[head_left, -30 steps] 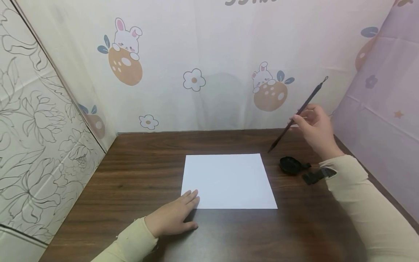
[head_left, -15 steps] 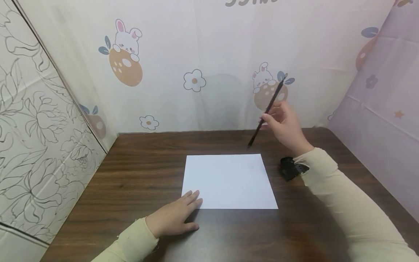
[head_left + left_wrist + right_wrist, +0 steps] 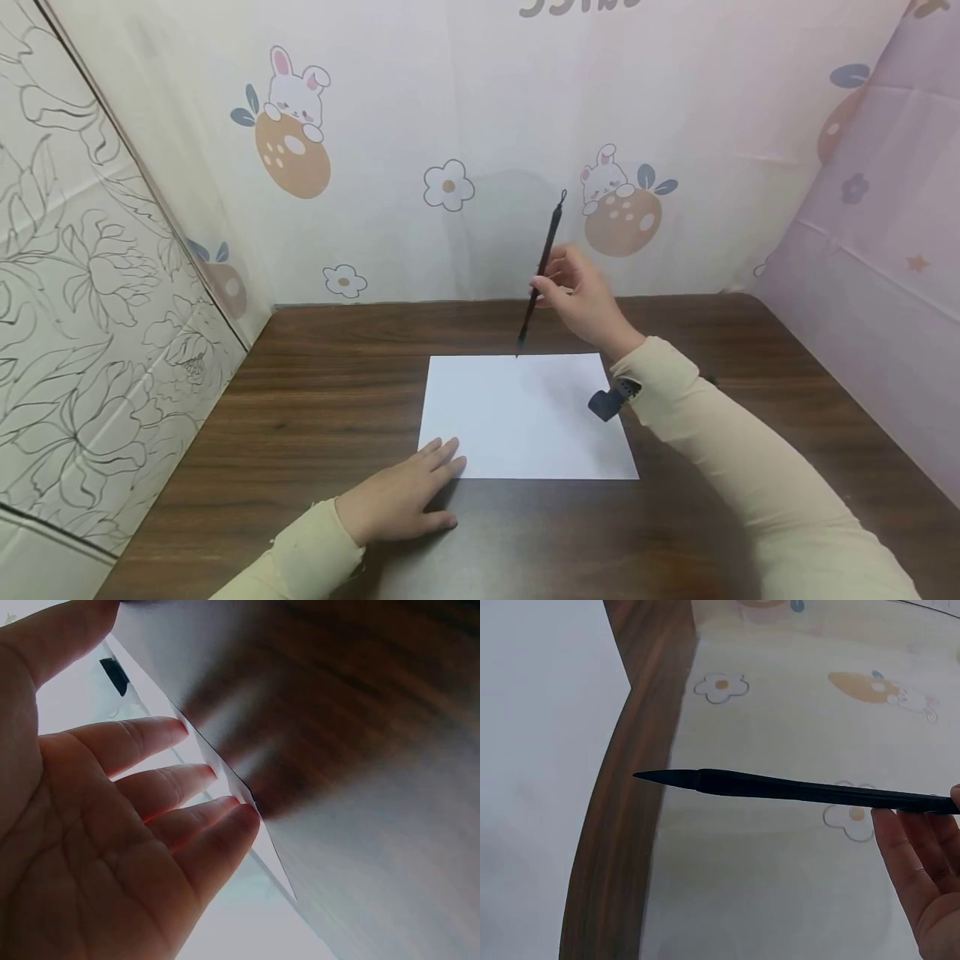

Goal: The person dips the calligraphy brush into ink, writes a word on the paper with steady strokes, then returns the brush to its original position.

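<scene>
A dark calligraphy brush is pinched between thumb and fingers of my right hand, its looped end up and its tip down at the far edge of a white sheet of paper. In the right wrist view the brush shows a dark pointed tip, with the right hand at its shaft. My left hand lies with fingers extended on the near left corner of the paper. Spread fingers of that left hand reach the paper's edge in the left wrist view.
The paper lies on a dark wood-grain table. A black wrist camera hangs from the right sleeve over the paper's right side. The forearm covers the small black dish. A printed curtain stands behind the table.
My right hand has carried the brush leftward from beside the black dish to the paper's far edge, turning the brush more upright. The left hand has stayed nearly still.
</scene>
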`<state>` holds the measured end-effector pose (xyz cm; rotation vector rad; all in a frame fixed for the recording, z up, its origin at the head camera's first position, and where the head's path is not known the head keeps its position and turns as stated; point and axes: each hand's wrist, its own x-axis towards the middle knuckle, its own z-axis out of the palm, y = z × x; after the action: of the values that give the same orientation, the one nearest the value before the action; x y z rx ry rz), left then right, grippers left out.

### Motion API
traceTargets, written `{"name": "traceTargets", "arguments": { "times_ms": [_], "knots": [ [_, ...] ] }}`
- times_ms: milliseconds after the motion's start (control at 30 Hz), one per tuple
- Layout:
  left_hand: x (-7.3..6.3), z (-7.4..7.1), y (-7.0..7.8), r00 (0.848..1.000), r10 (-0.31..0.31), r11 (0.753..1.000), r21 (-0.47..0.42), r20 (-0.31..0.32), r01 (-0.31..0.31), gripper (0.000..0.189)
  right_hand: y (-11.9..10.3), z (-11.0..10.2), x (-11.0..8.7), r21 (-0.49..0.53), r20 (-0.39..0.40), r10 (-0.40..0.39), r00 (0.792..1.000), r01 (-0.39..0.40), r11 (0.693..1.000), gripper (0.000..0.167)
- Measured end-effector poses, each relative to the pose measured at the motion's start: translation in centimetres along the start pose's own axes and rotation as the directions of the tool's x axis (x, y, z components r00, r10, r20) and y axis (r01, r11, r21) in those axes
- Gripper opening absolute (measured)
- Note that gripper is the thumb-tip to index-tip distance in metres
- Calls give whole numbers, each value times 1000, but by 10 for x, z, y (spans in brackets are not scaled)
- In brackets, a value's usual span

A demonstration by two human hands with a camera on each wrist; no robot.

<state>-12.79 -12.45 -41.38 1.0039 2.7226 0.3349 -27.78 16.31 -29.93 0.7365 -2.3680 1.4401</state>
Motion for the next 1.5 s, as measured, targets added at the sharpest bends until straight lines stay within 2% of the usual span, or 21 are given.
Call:
{"name": "traceTargets", "arguments": {
  "times_ms": [233,567,800,1133,1500],
  "knots": [
    [1,0,0,1000,-7,1000,-1,12,7,70,-2,25,4,7,61,-20,998,20,1000,28],
    [2,0,0,1000,-13,1000,-6,25,13,71,-2,64,1,-24,107,-40,993,43,999,24],
    [2,-1,0,999,-15,1000,-8,32,16,71,0,80,1,-7,79,-84,993,85,996,21],
    [4,1,-2,998,-32,999,-3,50,32,71,3,104,-4,-88,89,-139,986,147,985,18],
    [3,0,-2,999,-25,1000,1,36,25,71,7,115,-9,-87,86,-148,985,155,984,18]
  ]
}}
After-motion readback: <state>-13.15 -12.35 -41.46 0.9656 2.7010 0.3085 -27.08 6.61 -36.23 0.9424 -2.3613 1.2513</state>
